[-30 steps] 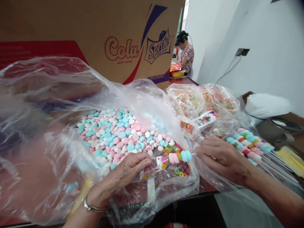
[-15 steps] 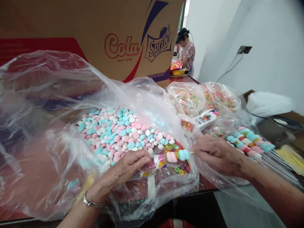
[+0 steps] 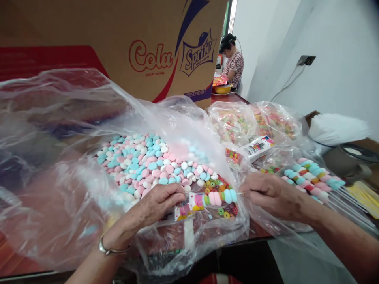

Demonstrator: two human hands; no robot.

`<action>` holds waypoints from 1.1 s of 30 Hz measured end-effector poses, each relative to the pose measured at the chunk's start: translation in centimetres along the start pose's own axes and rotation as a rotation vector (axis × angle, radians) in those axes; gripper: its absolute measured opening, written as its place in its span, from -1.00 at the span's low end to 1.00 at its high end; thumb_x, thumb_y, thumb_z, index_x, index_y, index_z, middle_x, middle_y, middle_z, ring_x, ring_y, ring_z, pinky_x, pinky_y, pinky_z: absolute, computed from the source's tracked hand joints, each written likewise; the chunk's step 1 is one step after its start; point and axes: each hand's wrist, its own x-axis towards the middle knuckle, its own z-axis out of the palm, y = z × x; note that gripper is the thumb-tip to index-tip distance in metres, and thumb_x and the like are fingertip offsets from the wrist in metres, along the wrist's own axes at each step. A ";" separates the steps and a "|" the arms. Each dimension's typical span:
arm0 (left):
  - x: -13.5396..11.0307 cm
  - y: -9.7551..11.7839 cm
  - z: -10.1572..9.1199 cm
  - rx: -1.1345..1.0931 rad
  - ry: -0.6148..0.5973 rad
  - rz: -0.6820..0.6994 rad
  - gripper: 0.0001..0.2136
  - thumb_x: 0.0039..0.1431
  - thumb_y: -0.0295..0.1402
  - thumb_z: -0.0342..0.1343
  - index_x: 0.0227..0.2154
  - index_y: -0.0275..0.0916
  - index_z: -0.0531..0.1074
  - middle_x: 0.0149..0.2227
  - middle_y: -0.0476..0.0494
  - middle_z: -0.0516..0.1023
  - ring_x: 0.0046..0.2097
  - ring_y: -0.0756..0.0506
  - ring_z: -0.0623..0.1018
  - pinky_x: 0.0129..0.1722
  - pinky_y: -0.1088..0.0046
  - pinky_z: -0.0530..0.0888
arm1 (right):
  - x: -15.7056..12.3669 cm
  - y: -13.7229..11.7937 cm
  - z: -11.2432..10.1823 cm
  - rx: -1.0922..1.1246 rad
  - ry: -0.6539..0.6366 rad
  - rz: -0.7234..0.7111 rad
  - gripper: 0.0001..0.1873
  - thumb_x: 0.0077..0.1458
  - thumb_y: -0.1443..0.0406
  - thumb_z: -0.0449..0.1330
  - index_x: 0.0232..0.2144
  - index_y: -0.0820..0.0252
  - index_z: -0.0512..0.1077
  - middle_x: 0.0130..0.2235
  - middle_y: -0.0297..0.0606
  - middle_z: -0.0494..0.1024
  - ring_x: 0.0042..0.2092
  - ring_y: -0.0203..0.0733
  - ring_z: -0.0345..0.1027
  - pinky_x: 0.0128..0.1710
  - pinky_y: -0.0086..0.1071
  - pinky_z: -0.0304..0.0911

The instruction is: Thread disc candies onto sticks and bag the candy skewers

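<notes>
A marshmallow candy skewer [image 3: 215, 198] lies crosswise between my hands, strung with pink and blue marshmallows and green and orange gummy rings. A printed card [image 3: 196, 202] sits at its left end. My right hand [image 3: 266, 193] is closed, pinching the stick at the right end. My left hand [image 3: 161, 199] has thumb and forefinger pinched together at the left tip, where a short thin piece of stick shows beside the card. Loose pink, blue and white marshmallows [image 3: 142, 161] lie in an open clear plastic bag behind my left hand. Gummy rings [image 3: 226, 211] lie under the skewer.
Finished-looking skewers [image 3: 314, 177] lie at the right, near yellow sticks [image 3: 364, 197]. Behind are bags of gummy rings [image 3: 233, 122] and a stack of printed cards [image 3: 257, 148]. A large carton [image 3: 118, 23] stands at the back. Another person [image 3: 233, 63] sits far off.
My left hand has slid slightly left along the skewer, uncovering more of the card and a bit of stick. My right hand keeps its pinch, almost unmoved.
</notes>
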 end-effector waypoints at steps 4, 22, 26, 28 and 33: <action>-0.2 0.1 -0.5 0.015 -0.060 0.010 -0.69 0.33 -0.18 -0.06 -0.44 -0.25 0.39 -0.51 0.06 0.31 -0.46 0.03 0.28 -0.45 0.57 0.23 | 0.1 -0.4 0.0 -0.104 0.072 -0.063 -0.73 0.18 0.42 0.03 -0.49 0.18 0.46 -0.51 -0.32 0.44 -0.42 -0.25 0.27 -0.37 -0.39 0.11; -0.8 2.3 0.3 -0.129 -0.236 -0.097 -0.71 0.28 -0.10 0.00 -0.23 -0.23 0.42 -0.39 0.04 0.38 -0.37 -0.01 0.33 -0.39 0.54 0.26 | 0.4 -0.7 1.5 0.010 0.113 -0.054 -0.68 0.29 0.36 -0.02 -0.49 0.23 0.40 -0.50 -0.33 0.35 -0.40 -0.28 0.20 -0.35 -0.39 0.03; -0.7 3.5 0.5 -0.180 -0.222 -0.069 -0.75 0.25 -0.16 0.05 -0.16 -0.19 0.48 -0.24 -0.02 0.49 -0.21 -0.10 0.41 -0.24 0.50 0.32 | 0.6 -0.2 1.5 0.001 0.127 -0.153 -0.68 0.30 0.36 -0.03 -0.43 0.25 0.45 -0.47 -0.29 0.39 -0.38 -0.26 0.21 -0.33 -0.38 0.05; -0.4 3.8 0.7 -0.222 -0.230 -0.065 -0.76 0.22 -0.19 0.10 -0.13 -0.16 0.49 -0.23 -0.01 0.51 -0.20 -0.10 0.43 -0.22 0.51 0.33 | 0.6 -0.2 1.5 -0.012 0.105 -0.237 -0.68 0.30 0.37 -0.04 -0.41 0.26 0.46 -0.46 -0.27 0.40 -0.37 -0.24 0.21 -0.32 -0.36 0.05; 0.2 3.9 1.3 -0.253 -0.260 -0.012 -0.77 0.13 -0.19 0.23 -0.18 -0.13 0.51 -0.29 0.03 0.50 -0.27 -0.07 0.43 -0.28 0.54 0.33 | 0.6 -0.2 1.2 0.022 0.030 -0.260 -0.71 0.26 0.40 -0.03 -0.40 0.26 0.46 -0.46 -0.27 0.41 -0.36 -0.24 0.22 -0.33 -0.37 0.05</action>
